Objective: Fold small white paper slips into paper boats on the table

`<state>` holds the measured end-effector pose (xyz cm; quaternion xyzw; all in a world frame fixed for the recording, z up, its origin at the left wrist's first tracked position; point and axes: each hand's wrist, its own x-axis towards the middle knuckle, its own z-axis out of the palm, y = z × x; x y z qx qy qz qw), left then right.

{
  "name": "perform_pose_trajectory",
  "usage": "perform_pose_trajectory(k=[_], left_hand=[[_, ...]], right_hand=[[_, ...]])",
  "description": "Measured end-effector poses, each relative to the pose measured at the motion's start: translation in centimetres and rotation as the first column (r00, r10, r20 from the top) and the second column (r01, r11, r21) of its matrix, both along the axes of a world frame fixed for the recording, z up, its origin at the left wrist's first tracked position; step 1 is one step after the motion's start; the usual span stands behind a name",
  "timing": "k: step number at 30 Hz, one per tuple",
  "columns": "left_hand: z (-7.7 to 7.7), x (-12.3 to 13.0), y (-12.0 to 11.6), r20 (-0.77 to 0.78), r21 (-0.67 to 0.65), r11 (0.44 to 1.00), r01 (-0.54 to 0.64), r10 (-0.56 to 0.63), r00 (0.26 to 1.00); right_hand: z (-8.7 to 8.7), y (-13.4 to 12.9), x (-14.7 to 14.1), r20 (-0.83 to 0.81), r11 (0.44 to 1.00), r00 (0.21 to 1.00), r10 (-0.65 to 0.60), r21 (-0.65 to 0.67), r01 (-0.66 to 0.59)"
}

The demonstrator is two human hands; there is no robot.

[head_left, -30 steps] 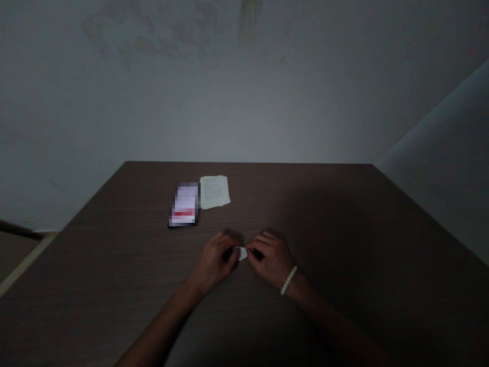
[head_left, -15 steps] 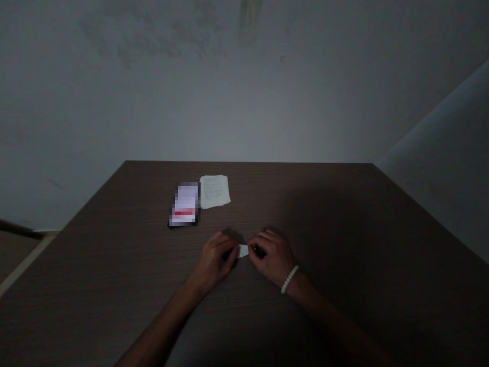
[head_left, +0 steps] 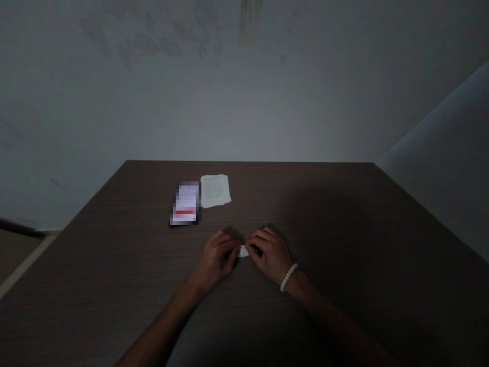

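A small piece of white paper (head_left: 243,252), seemingly folded and with faint marks on it, lies between my two hands low over the table. My left hand (head_left: 218,256) pinches its left end between thumb and fingers. On the other side, the thumb and fingertips of my right hand (head_left: 269,254) are closed on the right end. The fingers cover much of the paper. A pale beaded bracelet (head_left: 288,277) circles my right wrist.
Beyond my left hand a phone (head_left: 185,203) with a lit, blurred screen lies on the dark wooden table (head_left: 114,255). Touching or nearly touching it is a stack of printed paper sheets (head_left: 216,191). A stained wall (head_left: 244,102) rises behind the table.
My right hand has shifted slightly left, so its fingertips are closer to my left hand and less of the paper's upper edge shows. The left hand stays nearly still.
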<state>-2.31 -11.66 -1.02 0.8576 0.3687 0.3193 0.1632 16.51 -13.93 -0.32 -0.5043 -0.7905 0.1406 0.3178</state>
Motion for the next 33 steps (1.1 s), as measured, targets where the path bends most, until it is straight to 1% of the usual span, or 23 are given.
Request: perform_pose_trajectory(k=[5, 8, 12, 17, 21, 27, 33], left_hand=[[-0.1, -0.5, -0.1, -0.058, 0.087, 0.995, 0.054, -0.049, 0.997], [-0.1, -0.8, 0.0, -0.133, 0.124, 0.987, 0.100, -0.084, 0.988], [0.2, -1.0, 0.1, -0.163, 0.148, 0.977, 0.153, -0.128, 0.978], [0.6, -1.2, 0.0, -0.197, 0.117, 0.976, 0.184, -0.158, 0.968], [0.8, -1.3, -0.1, -0.223, 0.092, 0.975, 0.202, -0.178, 0.959], [1.2, -1.3, -0.2, -0.263, 0.068, 0.974, 0.217, -0.193, 0.945], [1.2, -1.3, -0.4, -0.303, 0.061, 0.973, 0.223, -0.195, 0.933]], right_hand=[[-0.4, 0.0, 0.4, -0.012, 0.999, 1.000, -0.017, 0.032, 0.017], [-0.4, 0.1, 0.6, 0.008, 0.999, 1.000, -0.003, 0.036, 0.002], [-0.5, 0.1, 0.8, 0.039, 0.999, 0.999, 0.031, 0.032, -0.032], [-0.8, 0.2, 1.3, 0.069, 0.995, 0.994, 0.087, 0.033, -0.090], [-0.8, 0.3, 1.9, 0.100, 0.990, 0.987, 0.129, 0.052, -0.135], [-0.4, 0.3, 2.2, 0.169, 0.988, 0.976, 0.135, 0.044, -0.145], [0.0, 0.0, 2.2, 0.192, 0.992, 0.974, 0.122, 0.016, -0.128]])
